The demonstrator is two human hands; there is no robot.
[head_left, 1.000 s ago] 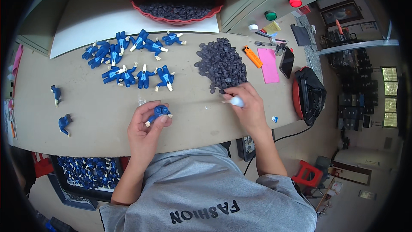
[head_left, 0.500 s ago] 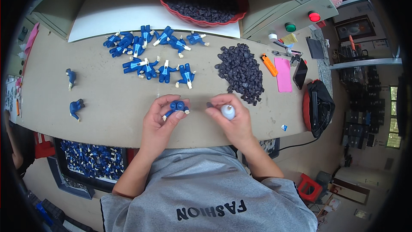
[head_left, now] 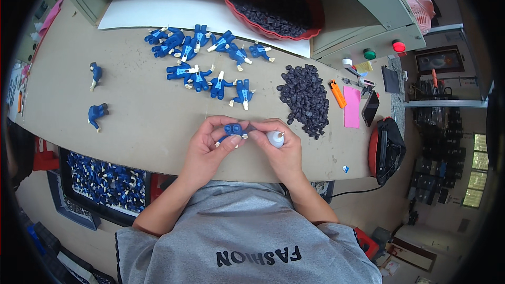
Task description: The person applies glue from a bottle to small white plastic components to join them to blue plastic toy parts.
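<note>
My left hand (head_left: 205,150) is closed around a small blue toy figure (head_left: 233,129), its two leg stumps facing up and a pale hand sticking out at the side. Fingertips of my right hand (head_left: 286,159) pinch a small dark plastic piece (head_left: 251,127), mostly hidden, right beside the figure. The same hand also keeps a white squeeze bottle (head_left: 275,138) with a narrow tip against its palm. Beyond my hands lie several blue figures without heads (head_left: 217,85). A pile of dark pieces (head_left: 305,100) lies to their right.
Two blue figures with dark pieces attached (head_left: 97,113) lie apart at the left. A red bowl (head_left: 320,32) of dark pieces stands at the back. An orange cutter (head_left: 337,94), pink sheet (head_left: 352,106), phone (head_left: 371,109) and black-and-red bag (head_left: 388,150) are on the right; a figure-filled tray (head_left: 108,181) sits below left.
My right hand has moved left, bringing the dark piece up against the figure in my left hand. The whole view has shifted and turned slightly.
</note>
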